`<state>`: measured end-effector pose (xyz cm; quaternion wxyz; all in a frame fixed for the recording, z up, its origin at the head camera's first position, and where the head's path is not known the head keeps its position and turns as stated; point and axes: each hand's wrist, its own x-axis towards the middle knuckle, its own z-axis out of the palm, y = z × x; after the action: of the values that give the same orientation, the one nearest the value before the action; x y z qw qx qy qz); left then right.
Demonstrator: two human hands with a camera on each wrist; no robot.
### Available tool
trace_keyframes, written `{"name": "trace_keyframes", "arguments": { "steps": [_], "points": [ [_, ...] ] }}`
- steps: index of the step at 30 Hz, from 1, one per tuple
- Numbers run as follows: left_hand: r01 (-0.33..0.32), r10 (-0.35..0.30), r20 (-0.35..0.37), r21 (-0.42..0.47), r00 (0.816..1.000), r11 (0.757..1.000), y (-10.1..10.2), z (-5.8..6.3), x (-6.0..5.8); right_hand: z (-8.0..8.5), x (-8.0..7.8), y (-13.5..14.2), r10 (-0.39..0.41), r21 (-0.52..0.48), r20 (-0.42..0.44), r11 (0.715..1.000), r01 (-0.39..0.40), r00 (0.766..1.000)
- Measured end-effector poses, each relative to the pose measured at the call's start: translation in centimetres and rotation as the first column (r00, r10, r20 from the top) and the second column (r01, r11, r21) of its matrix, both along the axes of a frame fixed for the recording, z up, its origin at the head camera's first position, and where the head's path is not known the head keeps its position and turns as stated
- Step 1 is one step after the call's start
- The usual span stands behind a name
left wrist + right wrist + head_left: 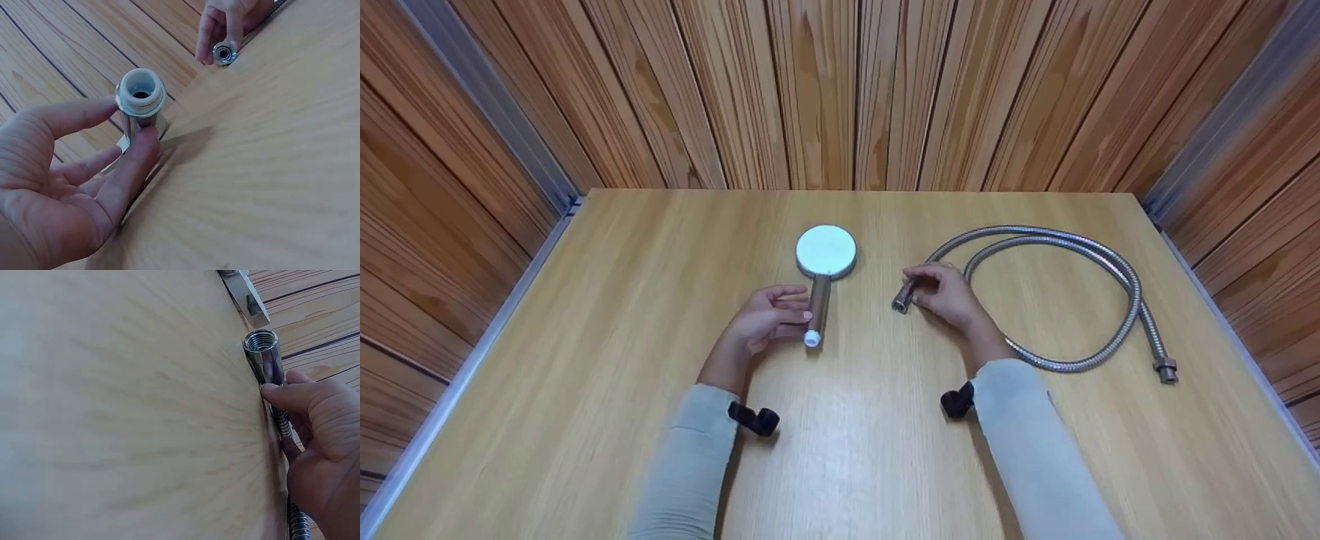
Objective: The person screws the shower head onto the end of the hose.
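Observation:
A shower head (826, 250) with a round white face lies near the middle of the table, its handle toward the person. My left hand (769, 318) pinches that handle between thumb and fingers, close to the white threaded end (140, 93). To the right lies a coiled metal shower hose (1117, 262). My right hand (949, 296) pinches the hose just behind its smooth end fitting (264, 354), whose inner thread shows in the right wrist view. Both the handle end and this fitting point toward the person, a gap of bare table between them.
The hose's other end, a nut fitting (1165, 369), rests at the right of the table (585, 315). Wood-plank walls (810, 90) stand behind and on both sides. Each wrist carries a small black camera (958, 403).

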<state>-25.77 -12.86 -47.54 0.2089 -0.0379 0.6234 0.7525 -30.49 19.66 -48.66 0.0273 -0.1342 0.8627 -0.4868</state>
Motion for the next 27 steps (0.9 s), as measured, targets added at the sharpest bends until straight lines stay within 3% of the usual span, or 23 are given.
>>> {"name": "trace_keyframes", "arguments": {
  "steps": [4,12,17,21,27],
  "points": [
    [-0.025,0.025,0.01,-0.026,1.0,0.999,0.9,0.2,0.0,-0.1,0.2,0.0,0.019,0.018,-0.037,1.0,-0.019,0.999],
    [-0.096,0.103,0.028,-0.186,0.994,0.978,3.6,0.0,-0.2,-0.3,0.6,0.1,0.046,0.098,-0.111,0.995,-0.035,0.993],
    [-0.171,0.181,0.017,-0.248,0.983,0.954,5.9,0.1,-0.3,-0.4,0.8,0.1,0.035,0.049,-0.114,0.998,-0.03,0.993],
    [-0.216,0.222,-0.005,-0.26,0.975,0.941,7.1,0.3,-0.4,-0.5,0.9,0.0,0.043,-0.001,-0.12,0.999,-0.043,0.992],
    [-0.226,0.239,0.07,-0.154,0.968,0.962,7.2,0.6,-0.5,-0.4,1.2,0.3,0.034,-0.099,-0.067,0.994,-0.041,0.997]
  ]
}}
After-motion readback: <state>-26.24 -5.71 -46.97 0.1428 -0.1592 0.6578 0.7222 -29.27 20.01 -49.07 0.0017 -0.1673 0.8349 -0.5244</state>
